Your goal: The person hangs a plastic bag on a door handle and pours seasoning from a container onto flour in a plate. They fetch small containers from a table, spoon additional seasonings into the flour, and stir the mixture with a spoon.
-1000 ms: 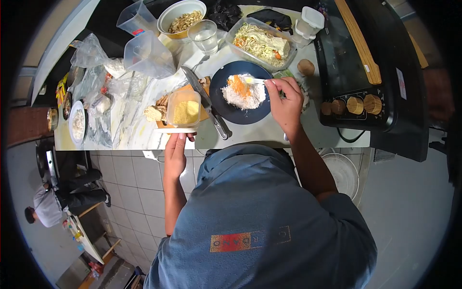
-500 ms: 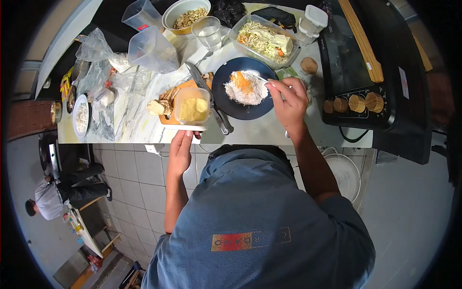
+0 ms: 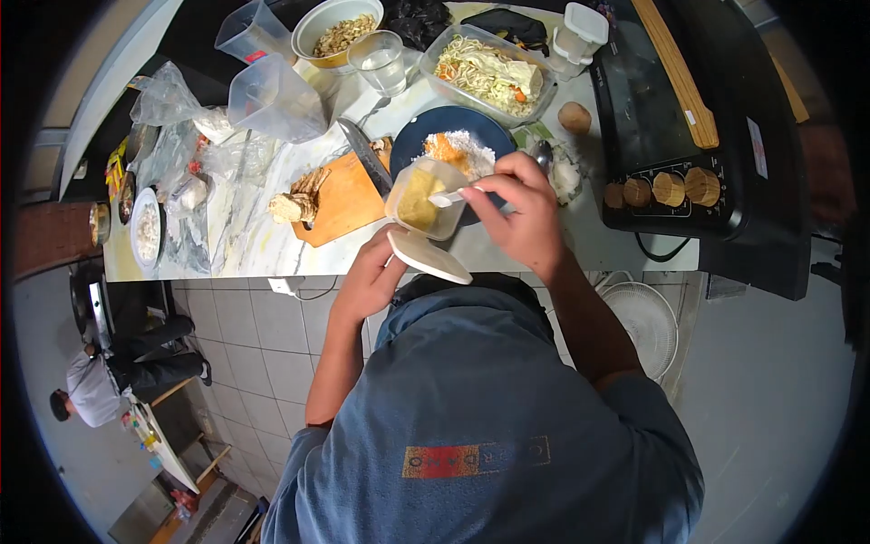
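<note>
My left hand (image 3: pixel 370 276) holds a small clear container (image 3: pixel 419 207) of yellow powder together with its white lid (image 3: pixel 428 257), tilted over the near edge of the dark blue plate (image 3: pixel 410 136). Pinched in my right hand (image 3: pixel 524 216) is a small white spoon (image 3: pixel 444 198), its end inside the container. White powder with an orange patch (image 3: pixel 467 152) lies on the plate, partly hidden by the container. Left of it, a knife (image 3: pixel 365 156) rests on the orange cutting board (image 3: pixel 343 201), beside brown chopped pieces (image 3: pixel 297 204).
Behind the plate are a tub of shredded vegetables (image 3: pixel 489 77), a glass (image 3: pixel 379 63) and a bowl (image 3: pixel 335 34). A black griddle (image 3: pixel 675 181) stands right, plastic bags (image 3: pixel 195 154) left. Another person (image 3: pixel 95 390) stands far off at lower left.
My left hand has brought the container right, up to the plate, and its lid has tilted. My right hand has moved the spoon from over the plate's powder down into the container.
</note>
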Action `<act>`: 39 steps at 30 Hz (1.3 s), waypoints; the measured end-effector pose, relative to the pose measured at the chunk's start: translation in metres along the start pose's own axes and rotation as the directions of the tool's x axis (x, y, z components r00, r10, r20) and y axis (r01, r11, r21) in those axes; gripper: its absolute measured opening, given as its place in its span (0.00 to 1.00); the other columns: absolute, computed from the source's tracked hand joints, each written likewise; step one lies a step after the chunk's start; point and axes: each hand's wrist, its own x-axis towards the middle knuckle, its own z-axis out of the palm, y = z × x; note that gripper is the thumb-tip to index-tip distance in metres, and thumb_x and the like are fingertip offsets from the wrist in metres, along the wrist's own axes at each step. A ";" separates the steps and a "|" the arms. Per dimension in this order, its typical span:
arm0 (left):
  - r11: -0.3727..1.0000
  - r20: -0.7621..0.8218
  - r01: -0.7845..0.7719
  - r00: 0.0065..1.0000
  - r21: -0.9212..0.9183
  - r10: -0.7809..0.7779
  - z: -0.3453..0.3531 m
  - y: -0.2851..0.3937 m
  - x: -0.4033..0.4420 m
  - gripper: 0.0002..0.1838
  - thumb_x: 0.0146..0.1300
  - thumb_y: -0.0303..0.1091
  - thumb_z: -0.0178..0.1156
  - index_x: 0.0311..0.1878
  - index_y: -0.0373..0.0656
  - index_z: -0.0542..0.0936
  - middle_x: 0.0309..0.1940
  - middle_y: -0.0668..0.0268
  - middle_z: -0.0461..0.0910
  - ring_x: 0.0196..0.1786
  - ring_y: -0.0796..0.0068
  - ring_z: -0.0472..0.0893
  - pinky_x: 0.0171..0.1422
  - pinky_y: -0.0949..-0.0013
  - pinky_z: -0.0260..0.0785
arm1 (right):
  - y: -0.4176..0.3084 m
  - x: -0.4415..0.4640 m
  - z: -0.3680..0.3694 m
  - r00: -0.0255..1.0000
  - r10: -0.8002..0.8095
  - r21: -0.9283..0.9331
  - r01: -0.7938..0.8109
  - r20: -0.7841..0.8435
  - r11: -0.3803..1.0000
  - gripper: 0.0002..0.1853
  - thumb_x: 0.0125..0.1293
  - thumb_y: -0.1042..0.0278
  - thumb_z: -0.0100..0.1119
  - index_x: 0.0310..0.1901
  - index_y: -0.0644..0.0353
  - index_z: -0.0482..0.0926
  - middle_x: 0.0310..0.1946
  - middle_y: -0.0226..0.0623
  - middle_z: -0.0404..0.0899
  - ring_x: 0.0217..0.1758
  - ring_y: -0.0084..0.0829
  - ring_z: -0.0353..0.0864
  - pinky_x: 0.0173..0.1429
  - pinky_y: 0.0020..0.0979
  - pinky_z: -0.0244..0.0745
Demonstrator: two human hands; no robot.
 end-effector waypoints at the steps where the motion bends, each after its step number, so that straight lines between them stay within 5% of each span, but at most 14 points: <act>1: 0.999 0.047 -0.015 0.999 0.031 0.014 0.000 0.004 0.005 0.11 0.66 0.29 0.50 0.46 0.33 0.75 0.46 0.54 0.76 0.49 0.56 0.75 0.57 0.64 0.66 | 0.002 0.000 0.002 1.000 -0.010 -0.033 0.010 0.016 0.999 0.07 0.52 0.73 0.70 0.29 0.64 0.81 0.28 0.35 0.70 0.31 0.32 0.72 0.35 0.29 0.68; 12: 0.992 0.085 -0.102 0.992 0.075 0.095 0.015 0.016 0.022 0.10 0.66 0.28 0.51 0.46 0.34 0.75 0.46 0.53 0.75 0.50 0.52 0.74 0.57 0.62 0.66 | 0.016 -0.007 0.007 0.991 0.133 0.029 -0.132 -0.014 0.991 0.06 0.54 0.72 0.69 0.29 0.65 0.82 0.28 0.35 0.70 0.32 0.30 0.71 0.36 0.28 0.68; 17: 0.998 0.043 0.060 0.997 0.007 -0.060 0.014 0.019 0.022 0.10 0.68 0.29 0.50 0.45 0.33 0.76 0.42 0.55 0.77 0.44 0.62 0.77 0.54 0.65 0.67 | 0.017 0.000 -0.003 0.966 0.233 0.137 -0.217 -0.115 0.967 0.05 0.59 0.74 0.67 0.31 0.66 0.81 0.29 0.31 0.72 0.31 0.22 0.70 0.36 0.23 0.66; 21: 0.994 -0.024 0.093 0.995 -0.049 -0.094 0.005 0.007 0.012 0.11 0.70 0.31 0.48 0.45 0.34 0.76 0.37 0.60 0.78 0.42 0.69 0.76 0.51 0.68 0.67 | 0.022 0.008 -0.013 0.920 0.329 0.112 -0.312 -0.214 0.944 0.06 0.57 0.72 0.68 0.29 0.64 0.81 0.29 0.35 0.74 0.33 0.29 0.74 0.39 0.28 0.69; 26: 0.977 -0.204 0.170 0.960 -0.127 -0.194 -0.012 0.006 -0.001 0.14 0.73 0.37 0.46 0.43 0.36 0.77 0.34 0.68 0.76 0.42 0.77 0.73 0.52 0.71 0.64 | 0.034 0.014 -0.010 0.934 0.222 0.001 -0.231 -0.279 0.973 0.06 0.56 0.72 0.69 0.31 0.63 0.82 0.28 0.35 0.73 0.33 0.30 0.73 0.38 0.29 0.69; 39: 0.974 -0.256 0.093 0.956 -0.208 -0.146 -0.029 -0.010 -0.009 0.15 0.75 0.38 0.45 0.43 0.35 0.75 0.36 0.69 0.74 0.43 0.78 0.71 0.54 0.73 0.62 | 0.036 0.021 -0.001 0.930 0.064 -0.106 -0.109 -0.361 0.988 0.05 0.54 0.73 0.69 0.31 0.61 0.83 0.26 0.34 0.75 0.33 0.32 0.73 0.38 0.32 0.69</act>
